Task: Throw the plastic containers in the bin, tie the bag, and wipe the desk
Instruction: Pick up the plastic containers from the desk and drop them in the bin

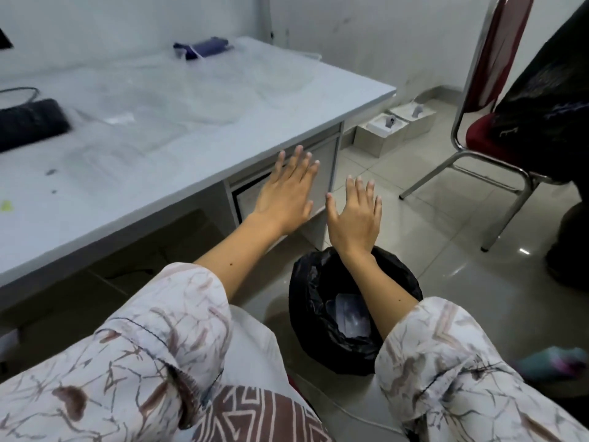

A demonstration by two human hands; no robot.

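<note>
A round bin lined with a black bag (306,301) stands on the floor beside the desk. A clear plastic container (350,317) lies inside it. My left hand (287,196) and my right hand (355,215) are held out flat above the bin, fingers straight and spread, palms down, holding nothing. Several more clear plastic containers (191,100) lie blurred on the grey desk (134,173).
A dark keyboard-like object (28,122) and a blue pouch (204,47) lie on the desk. White boxes (382,129) sit on the tiled floor by the desk's drawer unit. A red metal chair (478,135) stands at right, beside a person in dark clothes.
</note>
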